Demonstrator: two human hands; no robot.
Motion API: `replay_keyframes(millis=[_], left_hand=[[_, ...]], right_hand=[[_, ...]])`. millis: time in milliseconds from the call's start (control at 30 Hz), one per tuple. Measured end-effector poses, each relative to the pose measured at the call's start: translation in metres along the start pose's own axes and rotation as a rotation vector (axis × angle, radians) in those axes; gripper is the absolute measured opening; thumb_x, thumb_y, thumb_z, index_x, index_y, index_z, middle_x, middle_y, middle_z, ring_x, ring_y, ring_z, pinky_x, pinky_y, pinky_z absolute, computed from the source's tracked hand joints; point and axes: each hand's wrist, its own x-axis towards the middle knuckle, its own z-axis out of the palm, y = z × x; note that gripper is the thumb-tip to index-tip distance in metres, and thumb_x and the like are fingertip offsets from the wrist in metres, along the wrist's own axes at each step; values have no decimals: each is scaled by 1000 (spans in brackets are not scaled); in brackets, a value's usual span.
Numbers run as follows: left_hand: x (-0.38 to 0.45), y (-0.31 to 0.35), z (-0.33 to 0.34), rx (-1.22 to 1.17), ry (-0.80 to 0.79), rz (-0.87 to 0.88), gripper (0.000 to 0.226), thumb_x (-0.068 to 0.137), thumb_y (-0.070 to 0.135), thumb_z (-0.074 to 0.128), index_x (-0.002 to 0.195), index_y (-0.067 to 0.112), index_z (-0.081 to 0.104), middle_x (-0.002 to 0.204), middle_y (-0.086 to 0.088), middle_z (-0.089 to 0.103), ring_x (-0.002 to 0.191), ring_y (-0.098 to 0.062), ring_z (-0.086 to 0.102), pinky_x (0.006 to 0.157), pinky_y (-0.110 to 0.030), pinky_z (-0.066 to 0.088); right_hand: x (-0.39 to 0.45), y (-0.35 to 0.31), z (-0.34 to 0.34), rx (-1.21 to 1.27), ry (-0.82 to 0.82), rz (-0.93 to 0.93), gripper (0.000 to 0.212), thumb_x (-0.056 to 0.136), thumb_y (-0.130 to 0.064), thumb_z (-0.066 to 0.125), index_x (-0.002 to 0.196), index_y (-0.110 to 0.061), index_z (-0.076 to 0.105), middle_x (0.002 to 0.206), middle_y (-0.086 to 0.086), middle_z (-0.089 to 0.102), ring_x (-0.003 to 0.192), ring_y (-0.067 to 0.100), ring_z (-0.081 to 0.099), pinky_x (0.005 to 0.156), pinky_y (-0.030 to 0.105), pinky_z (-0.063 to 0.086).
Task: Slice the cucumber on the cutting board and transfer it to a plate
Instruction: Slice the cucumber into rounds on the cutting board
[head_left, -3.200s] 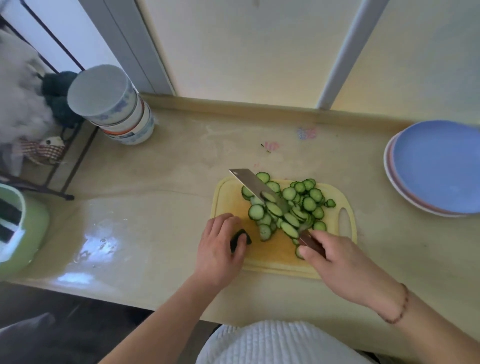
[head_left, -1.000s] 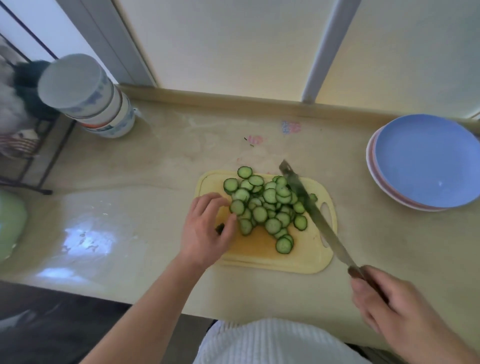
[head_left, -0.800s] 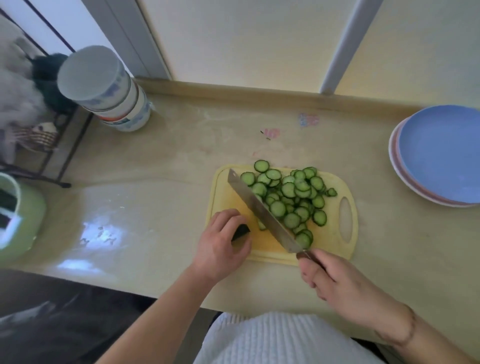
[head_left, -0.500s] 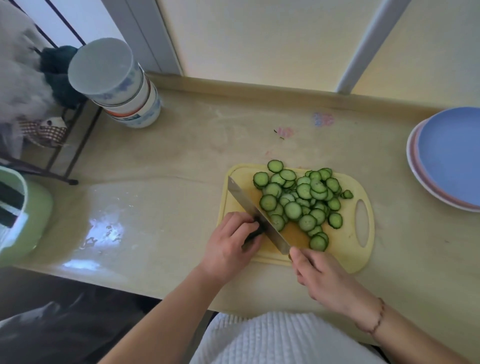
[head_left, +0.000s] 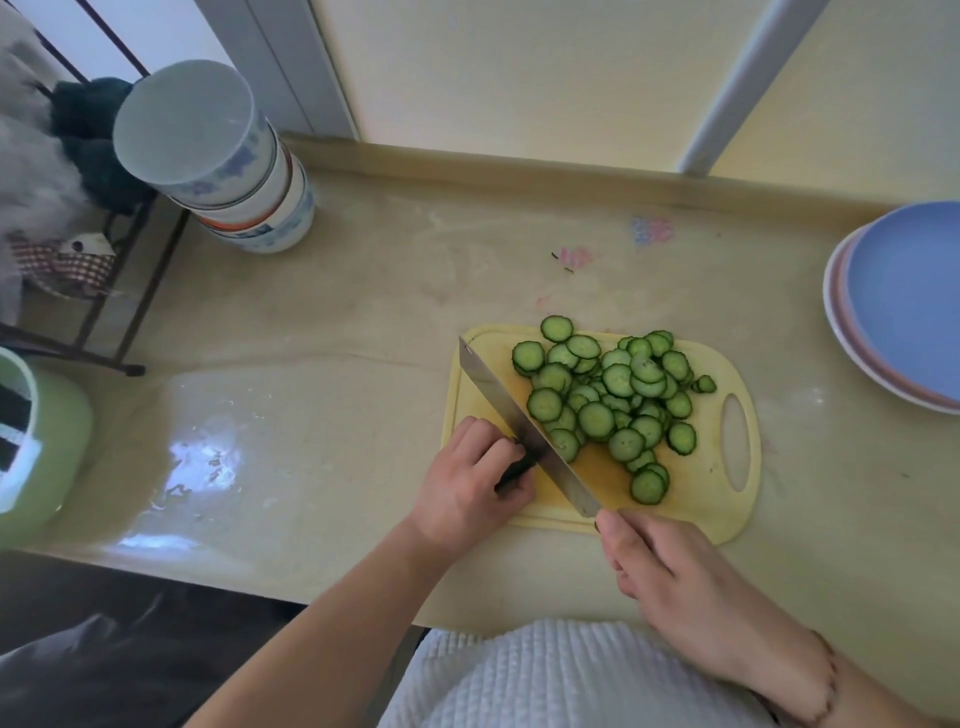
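A yellow cutting board lies on the counter with a heap of several cucumber slices on its far half. My left hand grips the dark cucumber end piece at the board's left edge; most of it is hidden under my fingers. My right hand holds the handle of a knife, whose blade runs diagonally across the board right beside the left fingers. A stack of plates, blue on top, sits at the right edge.
A stack of bowls stands upside down at the back left. A green container sits at the far left by a black wire rack. The counter's front edge runs just below the board.
The knife swung out to the right, then came back over the board and now sits against the end piece. My left hand stayed on the end piece throughout.
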Motion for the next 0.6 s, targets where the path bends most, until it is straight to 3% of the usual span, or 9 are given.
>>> replay_keyframes(millis=[100,367,500,600], left_hand=[[1,-1,-1,-11,-2,3,35,72,1,79,88,10,50,74,-11,54,67,-28,52,61,-29,44],[1,-3,-2,-23,-29,-20,18,71,0,80,76,1,63,74,-11,55,67,-28,53,59,-31,45],[1,-4,-1,-73,-11,-38,25,74,3,77,86,6,56,76,-12,56,69,-28,53,61,-28,44],[3,-3,-4,-105,-19,-69,11,78,6,70,83,2,62,78,-13,56,69,-28,54,61,-28,44]], right_hand=[[-1,-4,0,-12,-2,10,57,85,-67,30,66,-15,43,50,-9,36,48,5,31,51,25,31],[2,-7,-2,-94,4,6,54,86,-66,27,64,-19,44,55,-3,43,51,5,39,56,37,40],[9,-8,0,-125,-8,4,57,86,-66,25,65,-17,44,55,-2,43,49,6,37,55,36,39],[15,-7,3,-134,-5,3,57,84,-67,24,64,-17,44,55,-2,45,49,7,39,53,33,38]])
